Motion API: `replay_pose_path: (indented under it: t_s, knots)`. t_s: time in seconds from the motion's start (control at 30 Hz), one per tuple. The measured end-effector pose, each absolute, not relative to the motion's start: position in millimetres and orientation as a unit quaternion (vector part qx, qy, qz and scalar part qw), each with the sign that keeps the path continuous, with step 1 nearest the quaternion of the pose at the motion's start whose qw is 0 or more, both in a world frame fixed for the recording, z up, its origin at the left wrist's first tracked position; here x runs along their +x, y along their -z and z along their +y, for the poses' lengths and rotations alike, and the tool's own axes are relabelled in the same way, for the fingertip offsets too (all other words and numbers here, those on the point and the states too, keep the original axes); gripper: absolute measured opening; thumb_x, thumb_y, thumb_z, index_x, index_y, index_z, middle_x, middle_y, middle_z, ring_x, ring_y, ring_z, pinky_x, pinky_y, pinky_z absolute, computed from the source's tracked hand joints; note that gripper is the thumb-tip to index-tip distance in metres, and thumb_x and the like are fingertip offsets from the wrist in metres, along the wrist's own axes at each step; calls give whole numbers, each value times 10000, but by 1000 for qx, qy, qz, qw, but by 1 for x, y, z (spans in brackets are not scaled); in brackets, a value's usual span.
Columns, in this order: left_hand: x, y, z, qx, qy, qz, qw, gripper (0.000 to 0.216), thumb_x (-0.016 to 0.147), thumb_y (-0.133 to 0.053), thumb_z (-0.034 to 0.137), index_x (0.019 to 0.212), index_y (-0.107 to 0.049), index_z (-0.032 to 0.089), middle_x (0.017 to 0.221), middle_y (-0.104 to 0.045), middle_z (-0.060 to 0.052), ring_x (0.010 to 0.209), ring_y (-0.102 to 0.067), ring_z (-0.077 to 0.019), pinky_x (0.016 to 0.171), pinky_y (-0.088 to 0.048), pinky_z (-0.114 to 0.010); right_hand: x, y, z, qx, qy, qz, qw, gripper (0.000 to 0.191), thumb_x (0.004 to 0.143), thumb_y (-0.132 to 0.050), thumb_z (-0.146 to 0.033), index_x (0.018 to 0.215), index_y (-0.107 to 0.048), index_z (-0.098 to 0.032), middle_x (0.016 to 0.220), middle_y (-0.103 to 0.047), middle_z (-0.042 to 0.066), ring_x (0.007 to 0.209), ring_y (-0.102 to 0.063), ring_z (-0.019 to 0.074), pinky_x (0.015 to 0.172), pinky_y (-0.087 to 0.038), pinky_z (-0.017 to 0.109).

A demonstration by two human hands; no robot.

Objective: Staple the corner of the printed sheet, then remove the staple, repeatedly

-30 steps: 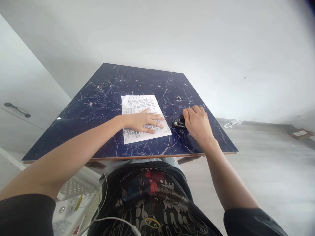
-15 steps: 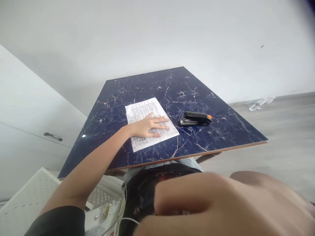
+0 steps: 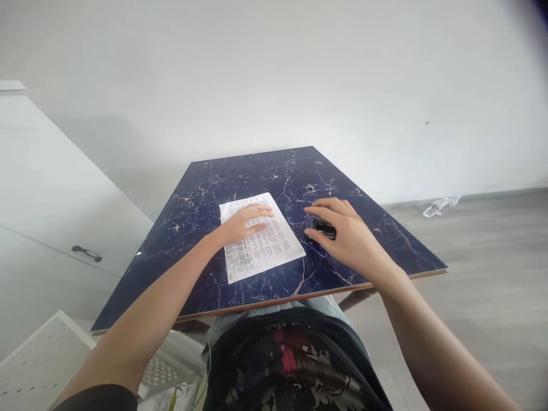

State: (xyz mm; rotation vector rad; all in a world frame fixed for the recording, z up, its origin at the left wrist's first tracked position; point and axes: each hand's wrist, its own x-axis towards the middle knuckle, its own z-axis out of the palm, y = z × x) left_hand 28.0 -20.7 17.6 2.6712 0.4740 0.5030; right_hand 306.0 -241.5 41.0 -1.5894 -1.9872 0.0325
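A printed sheet of paper [image 3: 265, 242] lies on the dark blue marbled table top [image 3: 214, 200]. My left hand [image 3: 242, 224] rests flat on the sheet's upper left part, fingers stretched out. My right hand [image 3: 345, 234] is over a black stapler [image 3: 322, 228] just right of the sheet, thumb and fingers curved around it. Only the stapler's near end shows under the hand. I cannot see whether the fingers press on it.
A white cabinet [image 3: 51, 200] with a dark handle [image 3: 86, 253] stands to the left. A white perforated panel [image 3: 38, 365] sits low at left. A clear plastic item [image 3: 440, 205] lies on the grey floor by the wall at right.
My right hand left the stapler, came up close to the camera, then went back down over the stapler. My left hand shifted up the sheet. The head view moved.
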Motion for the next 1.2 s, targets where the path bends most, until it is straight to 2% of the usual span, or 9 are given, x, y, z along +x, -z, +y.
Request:
replay_pose_path:
  t_s: [0.13, 0.3, 0.43, 0.5, 0.63, 0.8, 1.03, 1.13, 1.2]
  knots:
    - [4, -16, 15, 849, -258, 456, 72, 319, 1022, -537, 193, 1249, -759, 214, 1447, -676, -90, 1391, -604, -260, 1261, -425, -450, 331, -33, -206, -707, -57, -679, 190, 497, 946, -672, -561, 1313, -687, -226, 1251, -751, 165, 1156, -689, 407, 976, -571, 576]
    - [-20, -1, 42, 758, -217, 613, 48, 382, 964, -655, 318, 1290, -741, 139, 1382, -655, -242, 1333, -604, -442, 1142, -473, -621, 317, -45, -183, -740, -50, -625, 243, 356, 986, -643, -562, 947, -672, -210, 863, -740, 117, 757, -685, 282, 648, -519, 397]
    - [-22, 7, 46, 750, -185, 634, 42, 436, 962, -665, 438, 1328, -723, 208, 1403, -652, -214, 1338, -603, -438, 1136, -452, -604, 252, -60, -143, -649, -108, -718, 227, 327, 987, -693, -495, 1013, -710, -170, 1115, -758, 174, 871, -720, 249, 727, -583, 384]
    - [-22, 7, 46, 751, -175, 636, 37, 411, 1006, -590, 440, 1325, -719, 214, 1411, -656, -205, 1334, -617, -416, 1130, -454, -578, 220, -63, -114, -619, -119, -763, 140, 328, 1010, -654, -452, 1056, -728, -135, 1120, -770, 196, 929, -736, 274, 774, -596, 393]
    - [-23, 6, 47, 755, -162, 635, 31, 372, 1036, -505, 385, 1279, -726, 211, 1403, -668, -204, 1317, -640, -396, 1113, -462, -561, 193, -63, -78, -611, -115, -776, 103, 311, 945, -744, -397, 1081, -757, -118, 1183, -777, 211, 1085, -729, 335, 874, -585, 403]
    - [-22, 8, 48, 754, -166, 635, 39, 368, 1009, -521, 339, 1294, -711, 202, 1434, -640, -230, 1341, -615, -448, 1126, -447, -652, 234, -56, -112, -657, -98, -744, 72, 336, 1001, -669, -387, 1209, -711, -127, 1194, -767, 213, 991, -752, 326, 759, -575, 383]
    - [-20, 12, 48, 747, -180, 637, 68, 385, 1006, -519, 334, 1333, -675, 203, 1474, -584, -238, 1395, -552, -477, 1182, -365, -732, 328, -51, -158, -737, -75, -670, 41, 383, 1029, -606, -505, 1168, -689, -158, 1049, -764, 200, 805, -750, 303, 616, -566, 392]
    - [-20, 13, 48, 748, -176, 635, 74, 389, 1010, -508, 342, 1344, -661, 211, 1482, -570, -235, 1410, -534, -474, 1190, -352, -734, 360, -52, -148, -706, -148, -688, 84, 506, 959, -686, -629, 1221, -699, -197, 1157, -776, 187, 915, -765, 316, 725, -621, 426]
    - [-20, 13, 47, 751, -173, 633, 73, 385, 1013, -503, 343, 1343, -654, 215, 1485, -564, -234, 1416, -528, -470, 1196, -346, -730, 377, -52, -131, -681, -171, -699, 136, 578, 1007, -568, -702, 1325, -681, -232, 1312, -756, 168, 1096, -758, 314, 892, -631, 443]
